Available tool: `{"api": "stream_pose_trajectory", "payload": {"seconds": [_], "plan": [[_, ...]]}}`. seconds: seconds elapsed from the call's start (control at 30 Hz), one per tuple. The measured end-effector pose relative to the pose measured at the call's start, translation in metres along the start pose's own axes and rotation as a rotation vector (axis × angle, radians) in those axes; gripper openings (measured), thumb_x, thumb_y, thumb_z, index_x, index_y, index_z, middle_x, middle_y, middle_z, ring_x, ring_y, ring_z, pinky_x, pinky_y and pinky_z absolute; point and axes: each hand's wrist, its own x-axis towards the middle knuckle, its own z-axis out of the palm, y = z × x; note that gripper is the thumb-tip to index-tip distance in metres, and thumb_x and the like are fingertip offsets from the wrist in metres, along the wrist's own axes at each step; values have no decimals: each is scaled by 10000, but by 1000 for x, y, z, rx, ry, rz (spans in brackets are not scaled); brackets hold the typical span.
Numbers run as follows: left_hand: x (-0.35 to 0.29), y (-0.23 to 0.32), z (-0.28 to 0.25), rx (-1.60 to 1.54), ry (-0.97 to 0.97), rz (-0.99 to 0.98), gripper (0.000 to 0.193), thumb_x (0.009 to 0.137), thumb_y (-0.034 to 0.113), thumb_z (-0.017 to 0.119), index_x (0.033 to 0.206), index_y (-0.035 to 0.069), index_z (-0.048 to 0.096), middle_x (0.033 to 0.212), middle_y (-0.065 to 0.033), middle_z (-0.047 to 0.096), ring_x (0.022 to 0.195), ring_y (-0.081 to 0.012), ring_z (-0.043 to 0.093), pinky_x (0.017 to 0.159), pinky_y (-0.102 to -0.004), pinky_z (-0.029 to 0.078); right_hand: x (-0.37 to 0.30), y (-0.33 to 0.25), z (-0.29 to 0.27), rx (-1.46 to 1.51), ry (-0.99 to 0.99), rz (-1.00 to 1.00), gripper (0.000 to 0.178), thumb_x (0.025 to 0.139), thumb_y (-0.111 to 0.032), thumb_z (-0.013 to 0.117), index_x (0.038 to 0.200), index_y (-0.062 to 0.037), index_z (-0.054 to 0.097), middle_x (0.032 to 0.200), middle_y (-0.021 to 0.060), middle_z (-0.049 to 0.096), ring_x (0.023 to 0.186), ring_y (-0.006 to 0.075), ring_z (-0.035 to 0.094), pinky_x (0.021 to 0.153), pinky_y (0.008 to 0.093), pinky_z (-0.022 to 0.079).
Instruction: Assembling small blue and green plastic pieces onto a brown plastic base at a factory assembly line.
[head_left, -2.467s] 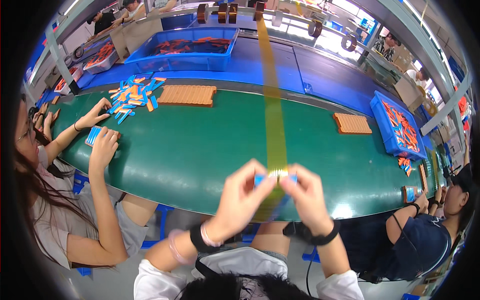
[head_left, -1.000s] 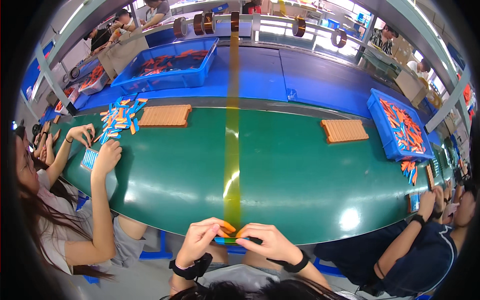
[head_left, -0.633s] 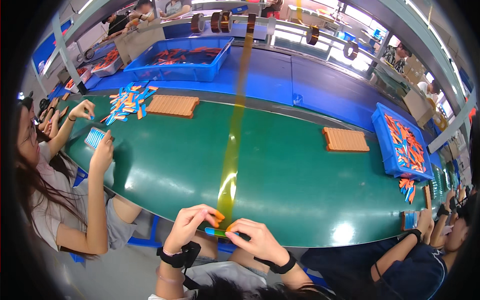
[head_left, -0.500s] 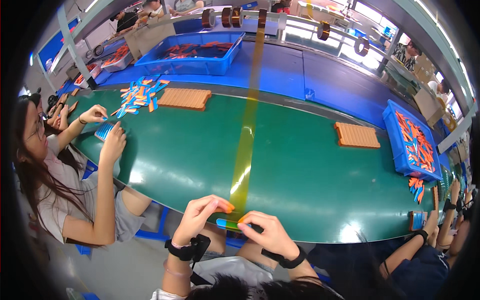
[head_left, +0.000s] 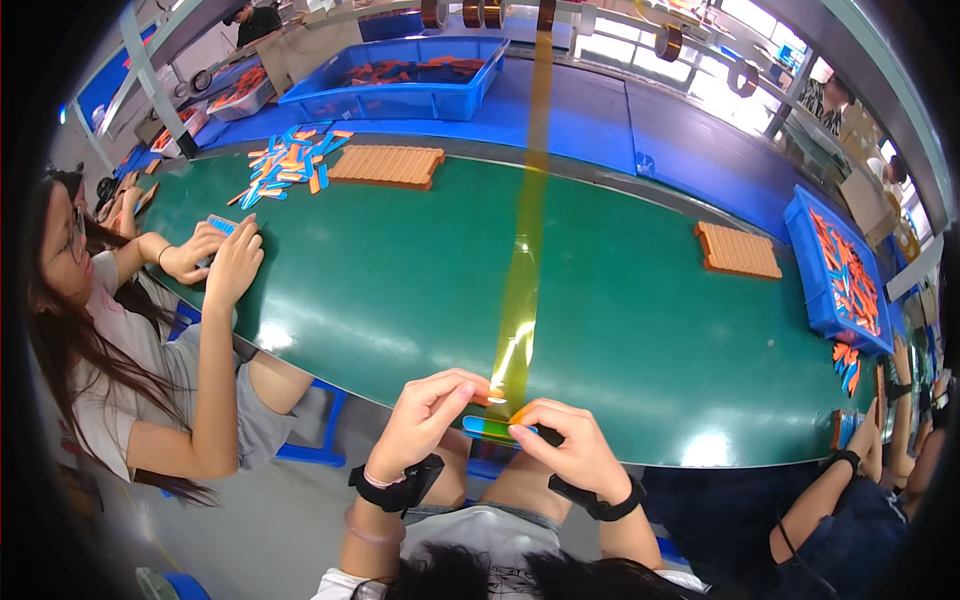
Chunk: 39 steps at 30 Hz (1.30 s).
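Observation:
A long strip of amber see-through tape point(head_left: 530, 200) runs down from a roll at the back to my hands at the table's near edge. My left hand point(head_left: 428, 415) is closed in a pinch at the left side of the tape's lower end. Just right of it, my right hand point(head_left: 568, 445) pinches a small flat strip point(head_left: 480, 426) with rounded ends, which looks blue at its left and green where the tape covers it. The right fingertips also touch the tape. My fingers hide part of the strip.
Across the green table point(head_left: 400, 270) lie ridged orange blocks point(head_left: 385, 166) and a pile of blue and orange strips point(head_left: 290, 165). Blue bins point(head_left: 400, 102) hold more strips. Tape rolls point(head_left: 668, 42) hang on a bar. A co-worker point(head_left: 120, 370) sits left; others sit right.
The whole view has shifted, so the table appears higher and further right. Both my hands keep nearly the same pinch. The left co-worker's hands have come closer together over a ridged block.

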Motion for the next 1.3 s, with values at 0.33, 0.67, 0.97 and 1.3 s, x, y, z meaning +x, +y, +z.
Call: {"api": "stream_pose_trajectory", "payload": {"seconds": [0.33, 0.67, 0.97, 1.3], "plan": [[4, -4, -4, 51, -167, 74, 195, 873, 66, 437, 888, -63, 583, 861, -114, 608, 779, -160, 579, 713, -250, 446, -4, -7, -3, -11, 78, 59, 119, 799, -98, 576, 764, 16, 570, 675, 73, 550, 590, 136, 522, 550, 254, 414], [8, -4, -13, -17, -170, 58, 194, 873, 62, 436, 885, -64, 584, 889, -117, 597, 827, -169, 546, 751, -261, 415, 5, 1, 0, 98, 113, 141, 132, 810, -102, 564, 772, 25, 567, 674, 40, 540, 645, 93, 484, 590, 225, 393], [-1, -8, -13, 38, -204, 20, 146, 828, 104, 546, 920, -1, 589, 790, -66, 575, 639, -99, 509, 604, -237, 432, -4, 1, 5, -30, 85, 78, 116, 805, -110, 567, 805, 6, 575, 689, 54, 546, 636, 119, 497, 596, 235, 402], [4, 6, -9, -306, -311, -245, 160, 785, -7, 591, 940, -43, 571, 909, -81, 600, 833, -124, 562, 753, -241, 459, -5, -5, 2, -19, 16, 139, 136, 806, -128, 584, 842, 1, 604, 825, 60, 608, 747, 157, 566, 716, 251, 432]]}}
